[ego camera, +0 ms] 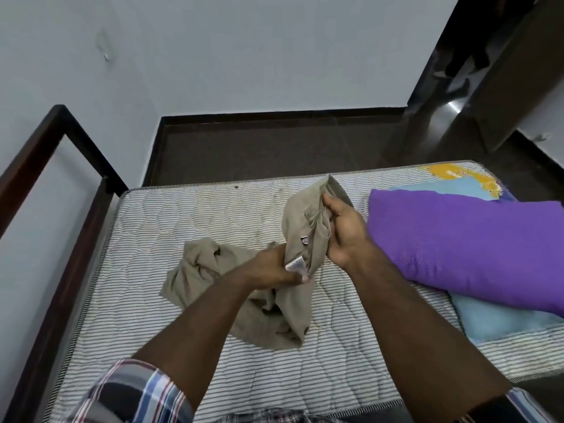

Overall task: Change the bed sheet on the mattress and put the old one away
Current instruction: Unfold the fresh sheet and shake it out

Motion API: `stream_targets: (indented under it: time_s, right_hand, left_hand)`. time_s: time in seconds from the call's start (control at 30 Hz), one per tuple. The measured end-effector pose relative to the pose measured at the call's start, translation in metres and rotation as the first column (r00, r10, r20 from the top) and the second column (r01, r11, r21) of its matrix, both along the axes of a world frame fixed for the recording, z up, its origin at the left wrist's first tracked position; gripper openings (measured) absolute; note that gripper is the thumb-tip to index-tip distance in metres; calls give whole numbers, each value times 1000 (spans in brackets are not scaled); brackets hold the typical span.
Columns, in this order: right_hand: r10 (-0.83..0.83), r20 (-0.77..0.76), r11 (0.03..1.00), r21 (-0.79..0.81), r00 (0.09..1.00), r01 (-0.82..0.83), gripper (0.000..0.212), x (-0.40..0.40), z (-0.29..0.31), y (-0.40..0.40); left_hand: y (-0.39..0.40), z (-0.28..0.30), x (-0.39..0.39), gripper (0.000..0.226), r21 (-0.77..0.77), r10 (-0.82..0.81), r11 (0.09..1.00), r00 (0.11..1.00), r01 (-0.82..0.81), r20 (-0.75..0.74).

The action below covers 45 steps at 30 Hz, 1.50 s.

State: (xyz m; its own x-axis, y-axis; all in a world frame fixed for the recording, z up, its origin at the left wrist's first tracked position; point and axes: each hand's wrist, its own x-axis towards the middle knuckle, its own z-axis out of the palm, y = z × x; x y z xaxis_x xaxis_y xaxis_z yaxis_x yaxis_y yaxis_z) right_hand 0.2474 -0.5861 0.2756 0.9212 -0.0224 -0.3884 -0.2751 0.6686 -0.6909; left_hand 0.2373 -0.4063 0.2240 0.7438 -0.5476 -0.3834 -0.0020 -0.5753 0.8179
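Khaki cloth (pixel 283 306), soft and light, lies bunched on the bare mattress (pixel 146 227). Left hand (pixel 274 270) and right hand (pixel 341 230) each clutch a fold; best gathered by its edges.

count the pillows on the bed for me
2: a purple pillow at the right end of the bare mattress, and a light blue pillow partly under it. The frame's right edge cuts both off, so more may lie unseen.

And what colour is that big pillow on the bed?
Purple. The pillow lies on the mattress's right side, clearest in the head view.
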Motion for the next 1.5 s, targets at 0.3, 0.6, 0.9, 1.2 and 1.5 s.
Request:
stream_targets:
  time_s: [0.3,0.6,0.9,1.2,1.5]
  right_hand:
    - [-114,-1,991,72,993,114,65,19,15,-40]
    - [-79,-60,996,-36,995,76,37,3,11,-17]
    - [276,104,961,-63,955,-271,37,-17,1,-5]
    - [327,-6,859,-414,945,-300,44,-21,-10,7]
    - [443,-131,594,-698,887,-399,29,-16,17,-18]
  left_hand:
    - [-8,10,9,21,-242,275,937,959,-253,64]
    - [-44,26,3,75,-365,426,870,877,-330,223]
    - [-35,37,12,21,-464,459,795,888,-392,36]
    - [-15,39,10,38,-360,442,732,806,-578,-394]
    - [-7,46,22,26,-401,570,514,652,-758,-500]
